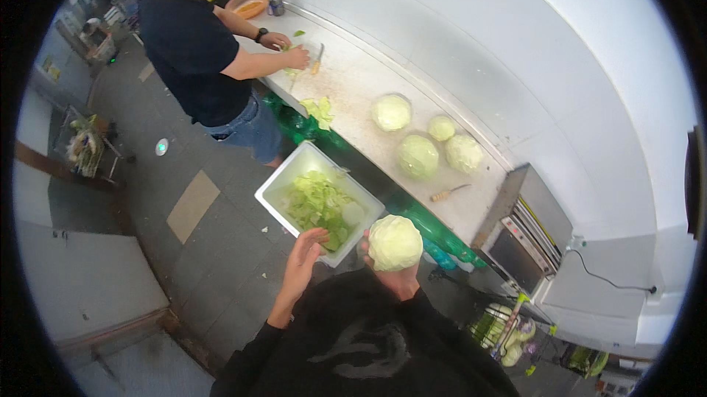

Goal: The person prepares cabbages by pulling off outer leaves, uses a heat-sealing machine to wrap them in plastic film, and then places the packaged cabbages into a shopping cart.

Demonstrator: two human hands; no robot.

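A pale green cabbage head (pixel 395 243) rests in my right hand (pixel 399 280), whose fingers wrap its left and lower sides. My left hand (pixel 305 256) is raised beside the near edge of a white foam box (pixel 269 191), fingers apart and holding nothing. Loose green cabbage leaves (pixel 320 201) lie inside that box. On the white counter stand several more cabbages, among them a large one (pixel 418 156) and a small one (pixel 441 128). A knife with a wooden handle (pixel 441 196) lies near them.
A co-worker in a dark shirt (pixel 188 54) handles leaves at the counter (pixel 353 87), beside a second knife (pixel 316 65). Torn leaves (pixel 318 112) hang at the counter's edge. A metal appliance (pixel 522 237) stands at the right end, with a vegetable cart (pixel 511 330) below.
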